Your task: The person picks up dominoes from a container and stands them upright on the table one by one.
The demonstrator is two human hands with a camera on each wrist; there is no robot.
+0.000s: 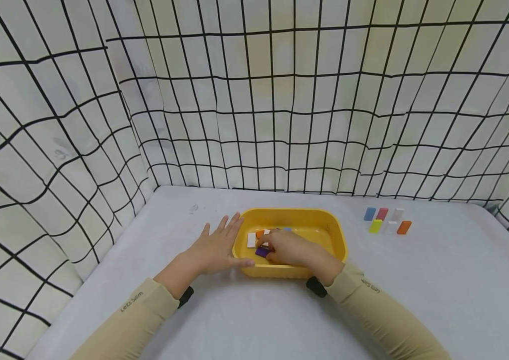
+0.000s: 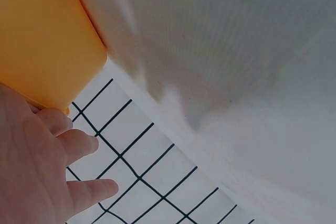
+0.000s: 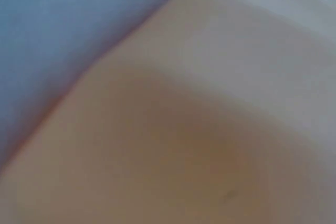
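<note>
A yellow tray (image 1: 326, 220) sits on the white table with small flat blocks inside. My right hand (image 1: 288, 246) reaches into it, thumb and fingers pinching a purple block (image 1: 262, 252). Beside those fingers lie a white block (image 1: 251, 240) and an orange block (image 1: 260, 233); other pieces are partly hidden by the hand. With fingers spread, my left hand (image 1: 218, 250) rests at the tray's left rim, its thumb over the front left corner. In the left wrist view the left hand's fingers (image 2: 79, 145) lie against the tray's outer wall (image 2: 47, 35). The right wrist view is blurred.
Right of the tray, small blocks lie in two rows on the table, among them a blue block (image 1: 369, 214), a pink block (image 1: 382, 213), a yellow block (image 1: 375, 226) and an orange block (image 1: 404, 227). White walls with black netting (image 1: 281, 111) enclose the table's back and sides.
</note>
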